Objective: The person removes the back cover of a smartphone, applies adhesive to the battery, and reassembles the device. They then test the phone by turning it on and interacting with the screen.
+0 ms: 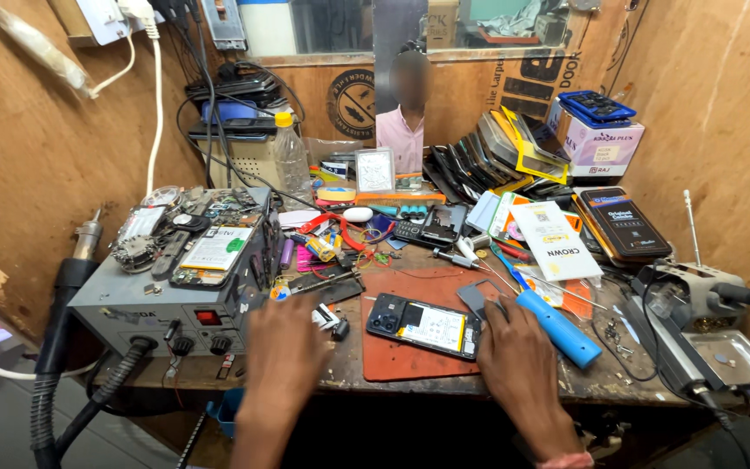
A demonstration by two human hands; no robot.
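**Two hands at an opened phone on a crowded repair bench**

Nearest, the left hand (pixel 284 347) hovers blurred at 7 o'clock of the phone (pixel 424 326); whether its fingers are spread or curled I cannot tell. The right hand (pixel 514 343) rests at the phone's 3 o'clock edge, fingers loosely curled and holding nothing, apparently steadying it. The phone lies back-off, battery up, on a brown mat (pixel 410 356), likely to keep it from sliding. A blue tool (pixel 559 327) lies touching the right hand at its 2 o'clock, within easy reach. At the phone's 9 o'clock stands a grey rework station (pixel 145 304), its top used as a shelf for spare parts. Farther off, at 12 o'clock, a plastic bottle (pixel 291 156) stands upright against the wooden wall, beside stacked phones (pixel 496 148) leaning in a row
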